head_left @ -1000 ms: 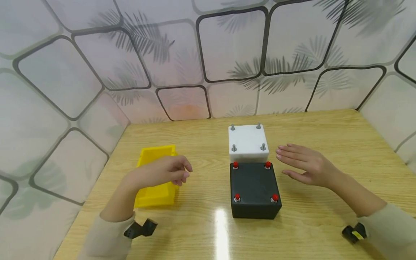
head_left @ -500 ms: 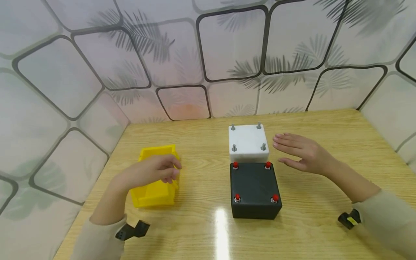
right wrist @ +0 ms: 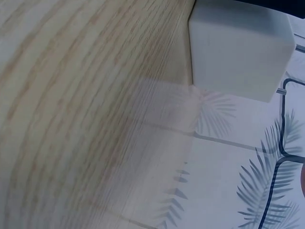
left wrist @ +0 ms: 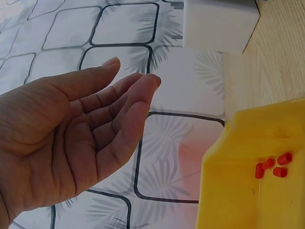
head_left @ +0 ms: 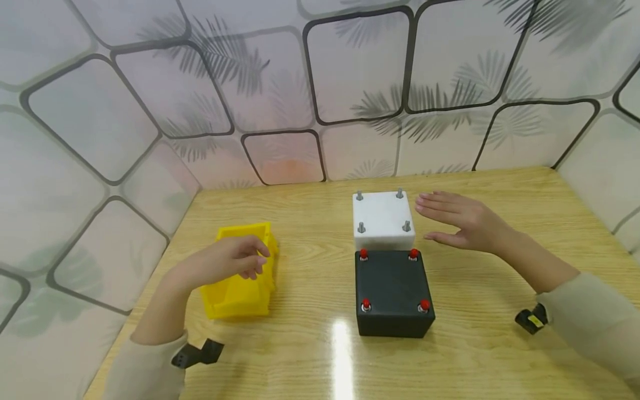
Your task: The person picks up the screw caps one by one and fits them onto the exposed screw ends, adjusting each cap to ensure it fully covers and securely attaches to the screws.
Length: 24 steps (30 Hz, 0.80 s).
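My left hand (head_left: pixel 222 261) hovers above a yellow bin (head_left: pixel 240 297), fingers loosely curled around nothing. Inside that bin, several small red caps (left wrist: pixel 280 172) show in the left wrist view. To the right of the white block (head_left: pixel 384 214), my right hand (head_left: pixel 465 222) is held in the air with straight fingers, apart from the block and holding nothing. Bare metal studs (head_left: pixel 361 227) stand upright at the white block's corners. Nearer me sits a black block (head_left: pixel 392 286), whose corner studs wear red caps (head_left: pixel 424 305).
The blocks stand one behind the other on a wooden table (head_left: pixel 305 355). A patterned wall covering (head_left: pixel 360 72) closes off the back and both sides. A camera (head_left: pixel 198 353) is strapped at my left wrist, another camera (head_left: pixel 531 318) at my right.
My left hand has drifted left over the yellow bin. The right hand has moved away from me and slightly left, alongside the white block. Both blocks and the bin have stayed put.
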Motion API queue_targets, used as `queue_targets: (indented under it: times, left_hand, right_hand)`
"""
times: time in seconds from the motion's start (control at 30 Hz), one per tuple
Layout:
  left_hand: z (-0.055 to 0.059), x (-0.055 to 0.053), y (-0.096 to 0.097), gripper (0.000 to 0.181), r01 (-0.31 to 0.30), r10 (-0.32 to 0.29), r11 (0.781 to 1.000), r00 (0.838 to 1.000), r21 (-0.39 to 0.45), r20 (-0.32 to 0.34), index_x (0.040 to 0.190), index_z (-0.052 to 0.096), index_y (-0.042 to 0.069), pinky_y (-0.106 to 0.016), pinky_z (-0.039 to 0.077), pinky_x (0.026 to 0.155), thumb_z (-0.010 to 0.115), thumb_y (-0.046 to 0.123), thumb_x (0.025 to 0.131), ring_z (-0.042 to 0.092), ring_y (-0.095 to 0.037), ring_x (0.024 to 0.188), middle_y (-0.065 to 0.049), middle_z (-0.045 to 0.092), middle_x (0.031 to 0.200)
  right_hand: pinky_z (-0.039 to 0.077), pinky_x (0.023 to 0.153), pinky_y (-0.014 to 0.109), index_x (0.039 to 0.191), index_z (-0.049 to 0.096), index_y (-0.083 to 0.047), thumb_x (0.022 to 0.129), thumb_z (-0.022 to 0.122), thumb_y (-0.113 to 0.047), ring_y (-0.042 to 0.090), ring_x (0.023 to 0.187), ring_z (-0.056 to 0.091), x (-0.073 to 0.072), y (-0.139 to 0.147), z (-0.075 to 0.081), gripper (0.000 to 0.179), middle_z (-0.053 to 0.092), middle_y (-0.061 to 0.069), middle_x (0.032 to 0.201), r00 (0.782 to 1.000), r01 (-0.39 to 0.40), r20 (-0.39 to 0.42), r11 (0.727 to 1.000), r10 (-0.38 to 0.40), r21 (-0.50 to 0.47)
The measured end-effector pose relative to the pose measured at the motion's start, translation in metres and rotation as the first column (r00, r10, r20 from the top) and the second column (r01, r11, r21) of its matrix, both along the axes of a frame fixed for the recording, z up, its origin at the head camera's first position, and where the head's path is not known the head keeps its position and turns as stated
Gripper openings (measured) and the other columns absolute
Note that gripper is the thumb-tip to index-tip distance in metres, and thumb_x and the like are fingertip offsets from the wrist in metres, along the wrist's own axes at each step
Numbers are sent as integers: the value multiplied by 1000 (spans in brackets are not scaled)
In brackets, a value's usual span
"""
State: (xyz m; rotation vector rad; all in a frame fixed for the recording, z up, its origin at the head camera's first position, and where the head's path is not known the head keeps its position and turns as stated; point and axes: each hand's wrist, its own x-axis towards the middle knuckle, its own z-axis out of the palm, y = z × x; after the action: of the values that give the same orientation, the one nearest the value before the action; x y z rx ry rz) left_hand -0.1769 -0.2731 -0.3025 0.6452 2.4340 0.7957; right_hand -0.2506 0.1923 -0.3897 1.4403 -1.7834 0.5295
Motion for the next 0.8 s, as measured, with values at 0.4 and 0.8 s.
queue_targets:
  times: [0.4, 0.8]
  left_hand:
    - [3, 0, -6, 31, -26, 26, 1000, 1000, -13, 16, 120, 50, -4, -35, 54, 78, 48, 19, 100, 64, -17, 86, -10, 65, 100]
    - [-6, -8, -18, 32, -89, 90, 995, 995, -35, 41, 118, 53, -3, -40, 54, 78, 49, 23, 99, 63, -24, 85, -12, 64, 95]
  right_hand:
    - [37, 107, 33, 112, 67, 6, 90, 62, -43, 21, 119, 57, -14, -8, 1, 53, 66, 19, 114, 999, -41, -3, 998, 41, 47]
    - [34, 109, 29, 115, 64, 7, 89, 63, -42, 24, 119, 56, -20, -16, -7, 56, 64, 18, 118, 993, -92, 82, 989, 82, 117]
